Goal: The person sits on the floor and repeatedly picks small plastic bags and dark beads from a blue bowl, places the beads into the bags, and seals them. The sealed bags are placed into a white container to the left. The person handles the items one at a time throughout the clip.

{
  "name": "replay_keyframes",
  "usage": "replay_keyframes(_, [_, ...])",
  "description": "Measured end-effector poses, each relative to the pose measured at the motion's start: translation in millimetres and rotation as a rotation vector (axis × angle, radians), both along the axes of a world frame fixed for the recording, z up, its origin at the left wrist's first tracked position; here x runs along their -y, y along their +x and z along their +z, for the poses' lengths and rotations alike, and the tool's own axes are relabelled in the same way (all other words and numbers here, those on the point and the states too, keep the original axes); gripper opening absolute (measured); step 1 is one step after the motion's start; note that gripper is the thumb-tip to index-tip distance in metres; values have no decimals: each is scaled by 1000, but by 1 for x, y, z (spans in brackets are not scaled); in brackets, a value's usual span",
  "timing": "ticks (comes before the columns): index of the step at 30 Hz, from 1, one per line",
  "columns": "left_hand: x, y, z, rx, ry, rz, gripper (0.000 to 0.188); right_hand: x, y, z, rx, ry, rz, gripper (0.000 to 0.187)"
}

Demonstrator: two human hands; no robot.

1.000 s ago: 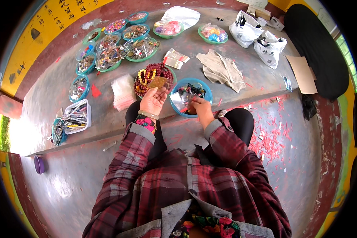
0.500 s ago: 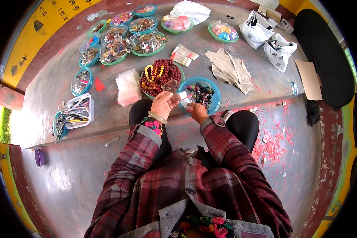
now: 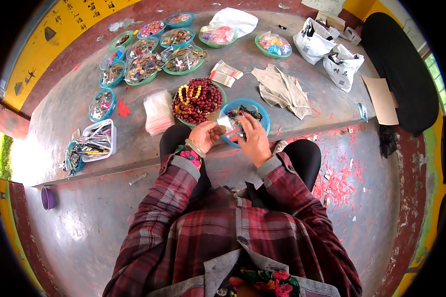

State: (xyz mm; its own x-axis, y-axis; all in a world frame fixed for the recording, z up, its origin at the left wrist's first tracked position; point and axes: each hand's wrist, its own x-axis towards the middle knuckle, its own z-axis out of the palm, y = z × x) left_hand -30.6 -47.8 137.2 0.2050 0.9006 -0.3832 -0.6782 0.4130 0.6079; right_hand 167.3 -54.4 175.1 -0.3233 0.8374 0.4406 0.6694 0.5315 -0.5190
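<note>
My left hand [image 3: 206,135] is closed, thumb and fingers pinching a small clear plastic bag [image 3: 226,123] with a whitish patch. The bag hangs over the left rim of a blue plastic basket [image 3: 266,122]. That basket holds a tangle of dark cords and small pieces [image 3: 255,113]. Over the basket's near side my right hand [image 3: 255,143] is open, its fingers apart and pointing away from me; I see nothing held in it. Just beyond my left hand stands a green basket [image 3: 223,94] heaped with dark red bead strings [image 3: 203,105] and a yellow one [image 3: 189,92].
Left of the beads lies a stack of clear bags [image 3: 158,111]. A white tray of pens [image 3: 115,136] sits near the ledge's edge. Several filled baskets [image 3: 182,64] stand farther back. A beige cloth [image 3: 282,91] and white carrier bags [image 3: 343,67] lie right; red scraps [image 3: 337,180] litter the floor.
My right hand has come away from the small bag, its fingers spreading from a closed grip. The left hand keeps the bag and has shifted slightly. The whole view has moved a little.
</note>
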Motion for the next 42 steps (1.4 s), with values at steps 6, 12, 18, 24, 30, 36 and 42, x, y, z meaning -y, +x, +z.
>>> replay_keyframes(6, [17,15,2,62,-152,-119,14,11,7,-6,-29,-120,-14,25])
replay_keyframes(12, [27,6,14,-233,62,147,17,9,26,-1,-1079,-1171,-110,15])
replay_keyframes(18, [18,11,-2,-664,417,348,19,0,34,-17,-889,-1100,98,17])
replay_keyframes(24, [23,19,-12,-880,562,-178,24,-4,30,-29,-198,-693,112,19])
replay_keyframes(30, [25,26,-13,-482,262,-160,19,0,29,-21,-940,-1048,139,19])
replay_keyframes(36, [24,21,-10,-178,131,-104,20,5,24,-20,-876,-1113,123,18])
replay_keyframes(42, [27,27,-8,-221,112,-99,20,4,24,-20,-930,-1100,137,18])
